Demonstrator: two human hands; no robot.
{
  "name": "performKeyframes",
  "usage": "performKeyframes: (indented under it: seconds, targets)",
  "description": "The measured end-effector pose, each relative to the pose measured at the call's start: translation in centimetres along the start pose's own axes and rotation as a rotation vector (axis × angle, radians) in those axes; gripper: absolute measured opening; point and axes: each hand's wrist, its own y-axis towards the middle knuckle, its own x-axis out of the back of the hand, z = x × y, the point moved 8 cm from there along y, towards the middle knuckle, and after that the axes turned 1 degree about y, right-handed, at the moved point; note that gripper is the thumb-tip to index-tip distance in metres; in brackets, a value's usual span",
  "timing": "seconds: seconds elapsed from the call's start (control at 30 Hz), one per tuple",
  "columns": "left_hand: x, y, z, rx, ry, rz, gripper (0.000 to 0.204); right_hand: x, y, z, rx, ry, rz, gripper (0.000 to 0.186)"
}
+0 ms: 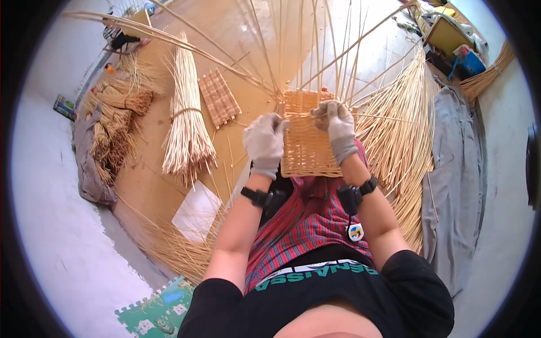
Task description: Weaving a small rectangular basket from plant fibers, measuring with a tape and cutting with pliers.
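Note:
A half-woven wicker panel [307,143] rests on my lap over a red plaid cloth [307,217], with long loose cane stakes [315,50] fanning up from its far edge. My left hand [264,142], in a grey glove, grips the panel's left edge and a thin cane strand. My right hand [337,125], also gloved, pinches a strand at the panel's upper right corner. Both wrists wear black bands.
A tied bundle of cane rods [187,121] and a small finished woven mat [218,97] lie on the wooden floor to my left. Loose cane [403,135] is heaped at my right beside a grey cloth [451,169]. Darker reed bundles [115,121] lie far left.

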Motion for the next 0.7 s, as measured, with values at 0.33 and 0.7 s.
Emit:
performKeyframes:
  seconds: [0.33, 0.7]
  targets:
    - [-5.2, 3.0, -1.0, 0.270, -0.208, 0.676, 0.052, 0.6, -1.5, 3.8, 0.500, -0.740, -0.012, 0.009]
    - [-5.8, 3.4, -1.4, 0.323, -0.239, 0.558, 0.039, -4.9, 2.2, 6.2, 0.481, -1.379, 0.094, 0.018]
